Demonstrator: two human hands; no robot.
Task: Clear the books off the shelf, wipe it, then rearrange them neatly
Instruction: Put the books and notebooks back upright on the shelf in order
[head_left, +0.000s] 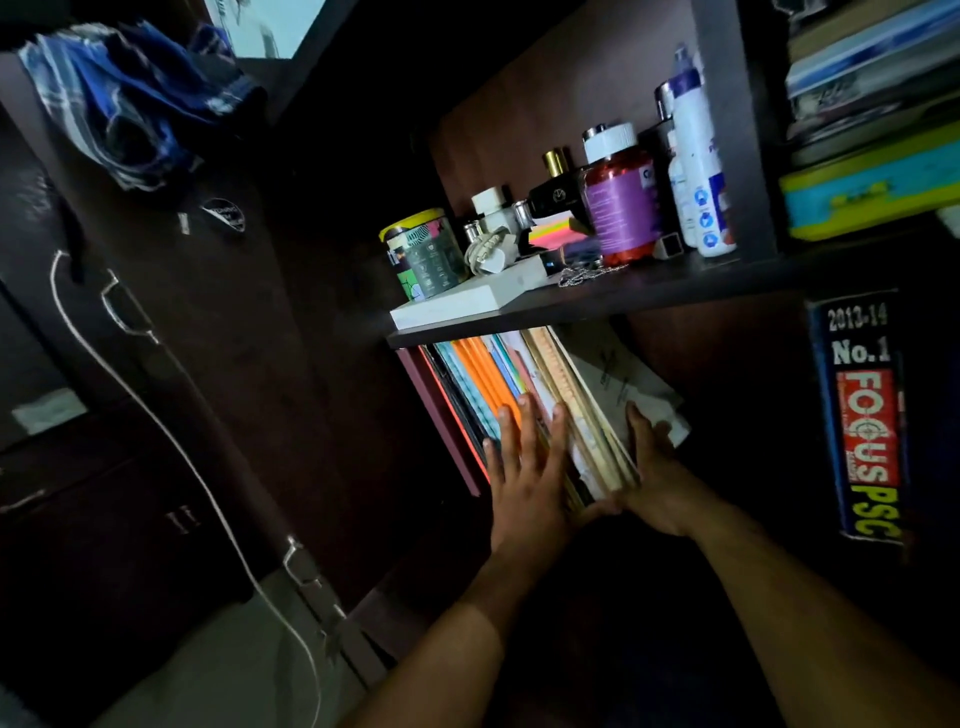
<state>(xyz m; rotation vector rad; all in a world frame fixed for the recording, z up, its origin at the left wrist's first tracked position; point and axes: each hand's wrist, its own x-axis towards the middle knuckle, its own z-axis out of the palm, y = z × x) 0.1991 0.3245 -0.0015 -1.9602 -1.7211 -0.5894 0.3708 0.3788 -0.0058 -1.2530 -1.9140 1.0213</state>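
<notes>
Item one, the grip: our left hand (524, 467) lies flat with fingers spread against the spines of the books (535, 395), closed on nothing, only pressing; our right hand (652, 478) cups the right face and lower corner of the same row, the thumb under the near edge, so the bundle sits squeezed between both palms. The books stand leaning in the lower compartment, directly under the shelf board (597, 299), against its left wall: a maroon cover outermost, then orange and teal spines, pale paper-edged volumes, and a white sheet-faced one against our right palm. Item two, on the board above: a white flat box (467, 301) at the front edge, a printed yellow-lidded tin (421, 249), a white plug (488, 254), a red pill bottle (621, 197) with purple label and white cap, a tall white spray bottle (698, 156), a dark perfume flask (553, 192) with gold cap. Item three, right compartment: a thick blue book (860, 415) lettered "FOCUS PSC", upright; stacked books (872, 104) higher up. Item four, left: a dark cupboard door (156, 364), a white cord (182, 441) hanging down it, a blue checked cloth (130, 93) draped at its top.
</notes>
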